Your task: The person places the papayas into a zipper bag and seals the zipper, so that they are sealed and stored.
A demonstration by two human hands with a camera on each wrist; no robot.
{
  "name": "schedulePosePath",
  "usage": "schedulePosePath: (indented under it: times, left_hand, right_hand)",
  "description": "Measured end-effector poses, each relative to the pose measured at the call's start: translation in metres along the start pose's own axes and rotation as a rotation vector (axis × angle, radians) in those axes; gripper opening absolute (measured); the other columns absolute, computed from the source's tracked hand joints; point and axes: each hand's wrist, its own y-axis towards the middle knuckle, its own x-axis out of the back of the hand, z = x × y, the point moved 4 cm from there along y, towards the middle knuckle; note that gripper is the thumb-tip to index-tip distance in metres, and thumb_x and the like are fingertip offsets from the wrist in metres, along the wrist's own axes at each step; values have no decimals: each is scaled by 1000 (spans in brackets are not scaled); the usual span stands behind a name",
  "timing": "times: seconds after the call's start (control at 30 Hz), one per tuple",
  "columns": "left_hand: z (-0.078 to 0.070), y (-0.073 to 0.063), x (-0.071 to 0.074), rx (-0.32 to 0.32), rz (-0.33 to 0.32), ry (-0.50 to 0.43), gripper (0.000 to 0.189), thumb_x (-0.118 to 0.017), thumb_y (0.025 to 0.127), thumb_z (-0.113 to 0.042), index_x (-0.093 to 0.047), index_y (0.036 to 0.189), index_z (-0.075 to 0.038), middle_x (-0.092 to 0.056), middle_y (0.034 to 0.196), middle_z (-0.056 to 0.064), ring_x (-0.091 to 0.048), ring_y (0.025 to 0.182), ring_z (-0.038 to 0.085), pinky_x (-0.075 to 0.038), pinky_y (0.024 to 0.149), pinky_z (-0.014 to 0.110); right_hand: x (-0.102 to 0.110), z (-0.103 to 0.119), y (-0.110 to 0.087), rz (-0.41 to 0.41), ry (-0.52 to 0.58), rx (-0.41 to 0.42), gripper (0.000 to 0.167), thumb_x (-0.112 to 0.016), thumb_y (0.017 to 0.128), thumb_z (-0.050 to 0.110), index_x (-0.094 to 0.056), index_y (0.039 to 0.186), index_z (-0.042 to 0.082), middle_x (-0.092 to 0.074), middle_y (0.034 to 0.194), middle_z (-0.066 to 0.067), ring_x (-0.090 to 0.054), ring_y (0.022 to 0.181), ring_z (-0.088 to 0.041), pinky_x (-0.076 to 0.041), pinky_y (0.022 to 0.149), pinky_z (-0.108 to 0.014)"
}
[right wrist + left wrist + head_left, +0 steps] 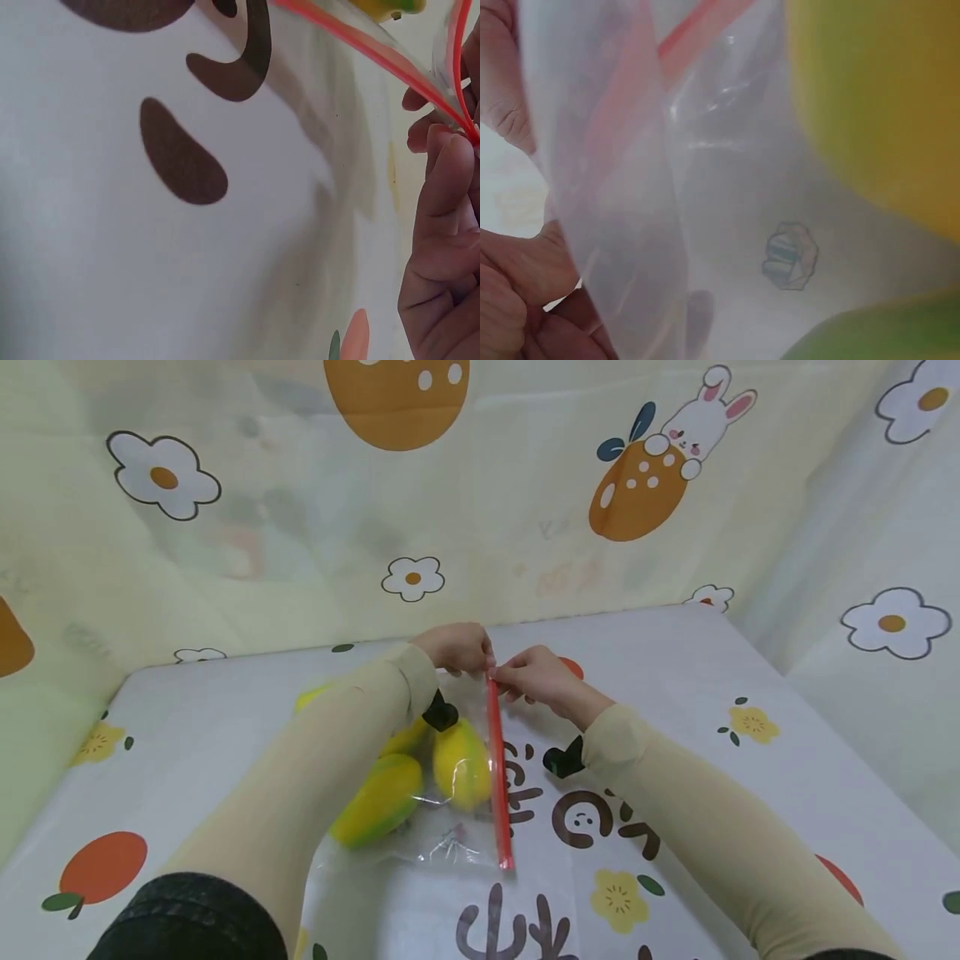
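Observation:
A clear zip bag point(450, 839) with a red zip edge point(498, 777) lies on the table, holding several yellow-green mangoes point(461, 768). At the far end of that edge, my left hand point(459, 647) pinches the bag's corner. My right hand point(551, 681) meets it there, thumb and finger pinching the red strip. From the right wrist view, two red strips point(375, 49) spread apart and come together at the right fingertips point(450, 154). Clear film covers most of the left wrist view, with a mango point(885, 97) close behind it; the left fingertips are partly hidden.
A white tablecloth point(697, 677) printed with flowers, fruit and brown shapes covers the table. Behind it hangs a cream curtain point(510, 510) with rabbit and flower prints. Another curtain point(862, 552) stands along the right side.

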Motion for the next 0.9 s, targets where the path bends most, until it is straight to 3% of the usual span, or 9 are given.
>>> schedulePosePath:
  times: [0.2,0.43,0.77,0.9]
  left_hand:
    - [-2,6,-3,-3,-17,-8,18,-53,103,-7,-70,106,-3,-52,87,4,-38,69,13,-39,65,22]
    - [6,20,-1,-13,-98,36,21,-50,105,-8,-68,98,-1,-58,82,5,-45,68,15,-41,63,24]
    - [4,8,2,-20,-131,50,27,-49,107,-11,-72,116,0,-63,84,2,-43,65,11,-37,59,20]
    - [6,6,4,-34,-152,66,30,-48,107,-12,-71,123,0,-72,95,8,-46,70,12,-39,62,20]
  right_hand:
    - [1,-4,-2,-15,-10,-26,32,-62,102,25,-75,109,-3,-75,93,-11,-60,73,-17,-39,59,-22]
    - [-3,-6,-9,15,-4,14,29,-61,101,20,-76,104,-4,-73,79,-3,-60,69,-15,-40,57,-22]
    - [-11,-8,-30,19,-40,14,28,-64,100,21,-77,102,-3,-70,74,-1,-59,69,-16,-39,56,-21]
    - [-15,-8,-40,9,-70,12,27,-64,100,22,-77,99,-2,-68,72,-1,-60,72,-19,-41,59,-22]
